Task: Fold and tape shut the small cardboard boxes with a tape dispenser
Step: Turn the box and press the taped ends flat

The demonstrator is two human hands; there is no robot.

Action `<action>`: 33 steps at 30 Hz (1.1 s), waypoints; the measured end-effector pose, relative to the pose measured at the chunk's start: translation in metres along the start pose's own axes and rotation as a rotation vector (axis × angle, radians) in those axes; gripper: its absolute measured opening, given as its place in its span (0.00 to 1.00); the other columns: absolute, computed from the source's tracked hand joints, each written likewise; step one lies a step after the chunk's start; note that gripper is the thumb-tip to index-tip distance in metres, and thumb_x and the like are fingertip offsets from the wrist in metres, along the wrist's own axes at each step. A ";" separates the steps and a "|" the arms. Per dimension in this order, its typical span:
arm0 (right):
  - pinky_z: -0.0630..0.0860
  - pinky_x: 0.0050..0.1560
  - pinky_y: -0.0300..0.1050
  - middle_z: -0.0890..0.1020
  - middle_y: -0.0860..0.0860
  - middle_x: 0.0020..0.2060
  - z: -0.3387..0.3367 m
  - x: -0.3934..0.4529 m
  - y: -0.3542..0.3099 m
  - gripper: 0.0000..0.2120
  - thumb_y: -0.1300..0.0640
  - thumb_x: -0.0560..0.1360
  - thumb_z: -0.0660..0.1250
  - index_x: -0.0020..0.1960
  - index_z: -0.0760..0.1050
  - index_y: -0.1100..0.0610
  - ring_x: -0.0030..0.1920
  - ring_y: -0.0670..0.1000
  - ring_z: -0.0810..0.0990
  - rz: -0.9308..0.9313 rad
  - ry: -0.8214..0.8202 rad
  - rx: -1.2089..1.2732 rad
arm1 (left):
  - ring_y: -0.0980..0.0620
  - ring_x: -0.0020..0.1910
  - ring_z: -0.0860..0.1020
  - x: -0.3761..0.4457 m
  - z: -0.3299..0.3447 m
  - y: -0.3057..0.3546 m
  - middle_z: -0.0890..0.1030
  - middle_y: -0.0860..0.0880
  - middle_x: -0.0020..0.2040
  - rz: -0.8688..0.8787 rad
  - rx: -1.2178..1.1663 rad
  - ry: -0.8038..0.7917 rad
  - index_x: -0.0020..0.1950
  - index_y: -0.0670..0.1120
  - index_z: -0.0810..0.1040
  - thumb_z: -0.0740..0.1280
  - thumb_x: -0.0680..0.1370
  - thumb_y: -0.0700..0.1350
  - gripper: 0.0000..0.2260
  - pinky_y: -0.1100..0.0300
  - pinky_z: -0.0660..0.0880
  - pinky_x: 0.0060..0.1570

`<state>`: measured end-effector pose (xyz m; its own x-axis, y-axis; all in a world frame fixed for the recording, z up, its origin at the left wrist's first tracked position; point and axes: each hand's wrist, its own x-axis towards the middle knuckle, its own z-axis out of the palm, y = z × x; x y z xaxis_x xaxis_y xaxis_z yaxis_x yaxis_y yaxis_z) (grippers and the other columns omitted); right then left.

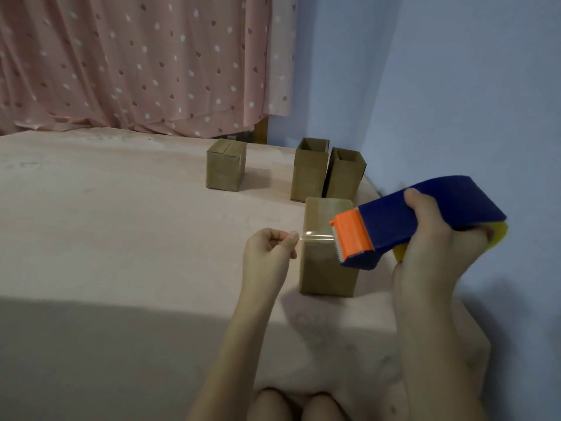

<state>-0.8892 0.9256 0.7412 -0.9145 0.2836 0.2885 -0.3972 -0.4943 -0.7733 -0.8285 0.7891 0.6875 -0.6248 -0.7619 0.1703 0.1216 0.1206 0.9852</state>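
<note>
Nearest the camera, the person's knees (pixel 291 404) sit at the lower edge of the bed (pixel 121 238). Above them, the left hand (pixel 268 253) pinches the free end of the clear tape (pixel 317 237) between thumb and forefinger. The right hand (pixel 437 247) has its grip wrapped around the blue tape dispenser (pixel 425 220), with the orange cutter end pointing left. The strip is stretched taut between the two hands, above the closed box (pixel 328 262) standing just beyond.

Step in hand, as judged: drawing out a length of tape for this box. The next move calls for lowering the strip onto the flap seam, pressing it flat, then cutting on the toothed blade.

Farther back stand a taped box (pixel 226 168) and two open boxes (pixel 309 171) side by side near the blue wall (pixel 455 86). Open room lies to the left; the wall and bed edge confine the right. A dotted curtain (pixel 136 62) hangs behind.
</note>
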 end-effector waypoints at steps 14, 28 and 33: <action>0.73 0.33 0.29 0.75 0.38 0.41 0.027 0.004 0.000 0.21 0.59 0.68 0.74 0.54 0.67 0.48 0.41 0.42 0.78 -0.118 -0.236 -0.355 | 0.56 0.27 0.73 0.012 0.002 0.002 0.78 0.52 0.28 0.044 0.135 0.069 0.37 0.44 0.75 0.67 0.77 0.50 0.13 0.57 0.71 0.35; 0.74 0.37 0.34 0.77 0.43 0.42 0.040 0.002 0.004 0.21 0.56 0.68 0.74 0.57 0.69 0.54 0.43 0.46 0.79 -0.180 -0.276 -0.523 | 0.56 0.31 0.75 0.020 0.002 -0.016 0.77 0.53 0.28 0.004 0.143 0.089 0.37 0.43 0.76 0.66 0.78 0.50 0.13 0.62 0.72 0.37; 0.74 0.38 0.35 0.78 0.48 0.48 0.043 0.000 0.008 0.25 0.54 0.68 0.74 0.61 0.69 0.56 0.45 0.47 0.78 -0.215 -0.288 -0.597 | 0.56 0.31 0.75 0.020 0.002 -0.021 0.76 0.53 0.27 -0.009 0.095 0.090 0.37 0.43 0.75 0.66 0.78 0.49 0.13 0.62 0.70 0.36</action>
<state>-0.8959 0.8860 0.7595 -0.8370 0.0540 0.5445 -0.5372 0.1078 -0.8366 -0.8451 0.7727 0.6697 -0.5535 -0.8166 0.1634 0.0403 0.1697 0.9847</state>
